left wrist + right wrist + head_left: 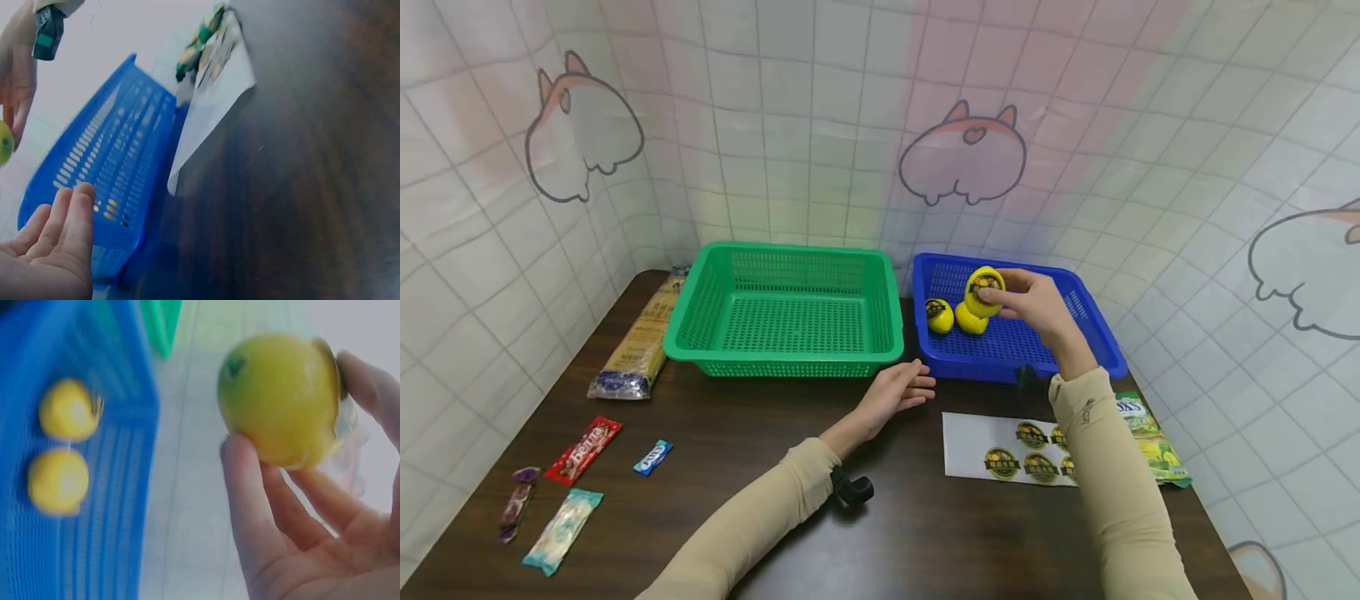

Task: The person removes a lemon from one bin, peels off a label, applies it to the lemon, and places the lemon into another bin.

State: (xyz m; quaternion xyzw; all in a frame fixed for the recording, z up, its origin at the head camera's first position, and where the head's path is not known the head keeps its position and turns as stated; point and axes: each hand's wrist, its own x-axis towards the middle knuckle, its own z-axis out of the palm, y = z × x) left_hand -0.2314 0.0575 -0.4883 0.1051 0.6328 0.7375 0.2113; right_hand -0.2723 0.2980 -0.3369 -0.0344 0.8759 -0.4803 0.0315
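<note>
My right hand holds a yellow lemon between thumb and fingers, raised over the blue basket. A dark round sticker is on the lemon's side, and my thumb touches it. Two more lemons lie below in the basket: one bears a similar sticker, while the other is partly covered by the held one. My left hand is over the table by the basket's front left corner, fingers extended and holding nothing. In the left wrist view its fingers appear in front of the blue basket.
A green basket stands left of the blue one. In front lies a white sheet with several round stickers, beside a green candy bag. A long yellowish package, a red wrapper and other small sweets lie at left.
</note>
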